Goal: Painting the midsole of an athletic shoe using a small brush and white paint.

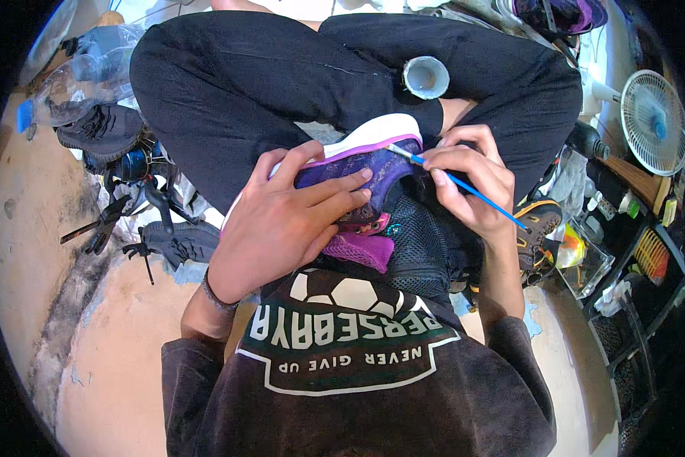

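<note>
A purple sneaker (331,173) with a white sole, a pink line along the sole and a magenta tongue rests on my lap, tilted on its side. My left hand (281,209) lies over the upper, its fingers wrapped across the shoe and holding it. Pinched in my right hand (472,171) is a slim blue paintbrush (408,155). Its pale tip meets the edge where the upper joins the sole, near one end of the shoe. Beyond the shoe, a small whitish cup (426,78) sits on my crossed legs.
At left are a clear plastic bottle (83,87) with a blue cap and dark grey shoes (102,131). A brown shoe (540,222) lies by my right forearm. Farther right stand a white fan (654,122) and a dark rack (630,350). Another purple shoe (567,14) is at the far right.
</note>
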Demonstrator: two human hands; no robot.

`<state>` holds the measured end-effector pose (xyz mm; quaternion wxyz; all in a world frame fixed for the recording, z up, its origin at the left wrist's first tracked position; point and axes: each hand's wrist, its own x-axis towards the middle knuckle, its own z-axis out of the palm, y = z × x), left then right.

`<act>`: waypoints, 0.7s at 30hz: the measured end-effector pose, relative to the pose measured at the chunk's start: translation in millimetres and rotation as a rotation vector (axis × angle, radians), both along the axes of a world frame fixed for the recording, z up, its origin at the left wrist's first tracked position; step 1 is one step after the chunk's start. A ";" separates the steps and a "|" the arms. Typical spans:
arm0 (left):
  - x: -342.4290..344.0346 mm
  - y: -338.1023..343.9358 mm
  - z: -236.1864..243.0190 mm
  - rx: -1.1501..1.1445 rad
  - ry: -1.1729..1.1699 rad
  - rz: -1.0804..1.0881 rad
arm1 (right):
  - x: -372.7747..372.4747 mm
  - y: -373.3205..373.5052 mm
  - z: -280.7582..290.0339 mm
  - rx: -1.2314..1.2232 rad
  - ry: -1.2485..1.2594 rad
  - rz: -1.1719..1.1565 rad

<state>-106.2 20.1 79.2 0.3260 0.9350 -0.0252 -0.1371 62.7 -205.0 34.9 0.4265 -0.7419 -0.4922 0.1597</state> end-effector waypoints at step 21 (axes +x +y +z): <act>1.6 4.3 0.5 0.001 -0.015 -0.017 | -1.0 3.8 -2.2 -0.021 -0.031 0.045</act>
